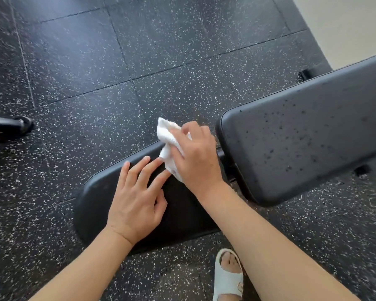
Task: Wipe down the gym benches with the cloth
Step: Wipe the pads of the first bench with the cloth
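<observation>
The fingers of the right hand point(194, 157) curl round a bunched white cloth point(168, 137), gripping it over the far edge of the black seat pad point(182, 211) — the cloth's upper folds stick out past the knuckles, above the floor beyond the pad. The left hand point(137, 205) lies just beside it with fingers straight and slightly spread, holding nothing; its fingertips rest on the seat pad's far rim, and the forefinger reaches close to the lower end of the cloth. Whether the two touch I cannot tell.

Both bare forearms come up from the bottom of the view. To the right of the seat pad, across a narrow gap with a dark frame piece in it, the longer back pad point(308, 137) slopes away, its black surface dotted with dark droplets. Underneath spreads the speckled black rubber floor point(96, 72) in square tiles. A foot in a pale slide sandal point(227, 276) stands at the bottom edge — near the right forearm. A dark object point(9, 124) lies at the left edge.
</observation>
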Demonstrator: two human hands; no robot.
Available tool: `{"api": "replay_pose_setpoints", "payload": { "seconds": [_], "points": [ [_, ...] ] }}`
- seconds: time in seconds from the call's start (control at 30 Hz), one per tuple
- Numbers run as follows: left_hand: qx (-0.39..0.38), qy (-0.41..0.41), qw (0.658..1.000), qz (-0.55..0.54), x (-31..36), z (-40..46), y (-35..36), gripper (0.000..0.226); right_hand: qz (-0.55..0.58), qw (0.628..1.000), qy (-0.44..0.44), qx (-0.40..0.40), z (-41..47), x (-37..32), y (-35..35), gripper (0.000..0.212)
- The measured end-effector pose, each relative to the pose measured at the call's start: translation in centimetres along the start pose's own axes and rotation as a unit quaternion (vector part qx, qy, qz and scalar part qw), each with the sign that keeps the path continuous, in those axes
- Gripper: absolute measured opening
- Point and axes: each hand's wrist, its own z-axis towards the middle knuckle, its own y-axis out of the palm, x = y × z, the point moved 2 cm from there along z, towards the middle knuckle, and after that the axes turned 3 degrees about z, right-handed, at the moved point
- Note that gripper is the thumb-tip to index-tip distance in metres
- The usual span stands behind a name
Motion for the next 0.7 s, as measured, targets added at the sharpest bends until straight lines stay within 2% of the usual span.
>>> {"api": "replay_pose_setpoints", "payload": {
  "seconds": [0.13,0.27,0.37,0.4,0.57,0.7],
  "points": [
    [-0.008,-0.023,0.999,-0.037,0.3,-0.9,-0.2,0.055,0.014,0.998,-0.056,-0.03,-5.9,1.4,-2.4,0.038],
    [-0.013,-0.038,0.997,-0.072,-1.4,-5.6,-1.1,0.055,-0.028,0.998,-0.063,-0.013,-6.5,3.3,-2.2,0.042],
    [-0.015,-0.07,0.994,-0.082,-4.2,-9.8,-2.1,0.053,-0.013,1.0,0.011,0.025,-4.5,-1.0,0.6,0.041],
    [-0.012,-0.085,0.993,-0.085,-4.9,-10.9,-2.6,0.051,-0.011,0.999,0.012,0.034,-3.8,-3.4,2.2,0.042],
    [0.007,-0.194,0.97,-0.145,-7.4,-14.3,-3.6,0.033,-0.031,0.996,-0.08,-0.034,-4.9,-15.1,9.2,0.044],
    [-0.011,-0.227,0.956,-0.187,-7.4,-16.3,-3.7,0.011,-0.002,0.984,-0.151,-0.09,-10.7,-15.8,7.4,0.042]
  ]
}}
